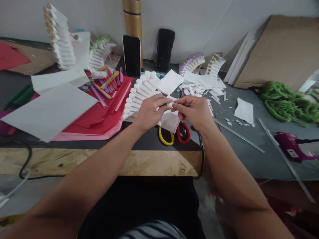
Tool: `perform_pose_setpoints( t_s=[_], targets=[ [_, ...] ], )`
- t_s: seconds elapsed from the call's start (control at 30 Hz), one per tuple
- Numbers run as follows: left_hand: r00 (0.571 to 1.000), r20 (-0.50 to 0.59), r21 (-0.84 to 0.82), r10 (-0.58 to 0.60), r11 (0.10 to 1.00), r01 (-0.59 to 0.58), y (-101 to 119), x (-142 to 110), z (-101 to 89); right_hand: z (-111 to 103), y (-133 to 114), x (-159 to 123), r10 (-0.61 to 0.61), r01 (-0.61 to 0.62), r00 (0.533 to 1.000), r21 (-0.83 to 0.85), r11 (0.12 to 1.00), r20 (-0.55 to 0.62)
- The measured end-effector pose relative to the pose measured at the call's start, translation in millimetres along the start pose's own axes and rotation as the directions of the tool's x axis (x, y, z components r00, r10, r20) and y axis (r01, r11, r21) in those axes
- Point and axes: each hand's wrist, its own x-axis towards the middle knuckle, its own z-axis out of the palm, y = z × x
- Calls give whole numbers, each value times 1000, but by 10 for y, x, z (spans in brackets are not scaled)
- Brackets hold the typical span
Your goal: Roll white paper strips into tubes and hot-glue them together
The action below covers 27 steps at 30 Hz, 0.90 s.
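Observation:
My left hand [151, 112] and my right hand [196, 111] meet over the middle of the table. Between their pinched fingertips is a small white piece [170, 104], mostly covered by the fingers; its kind is hard to make out. Under the hands lie white paper sheets [170, 122]. Scissors with one yellow and one red handle loop [188, 135] stick out toward me, their blades hidden. Left of my left hand stands a curved, pleated white paper piece [134, 99] with white round knobs along its edge.
Red sheets [82, 127] with coloured rolls lie left, beside a white sheet [52, 109]. Two phones [132, 54] lean at the back near a gold bottle [132, 16]. White scraps [199, 89], green yarn [286, 103], a metal strip [239, 135] and a purple power socket [292, 146] lie right.

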Motion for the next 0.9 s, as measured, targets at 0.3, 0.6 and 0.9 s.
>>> perform_pose_setpoints(
  t_s=[0.3, 0.6, 0.9],
  targets=[
    [960, 27, -283, -279, 919, 275, 24, 13, 24, 31, 132, -44, -409, 338, 912, -494, 801, -39],
    [912, 50, -441, -406, 810, 385, 71, -11, 62, 86, 109, -67, -644, 485, 762, -720, 496, 70],
    [964, 24, -323, -264, 911, 257, 19, -7, 40, 69, 128, -70, -442, 381, 897, -470, 796, -22]
  ],
)
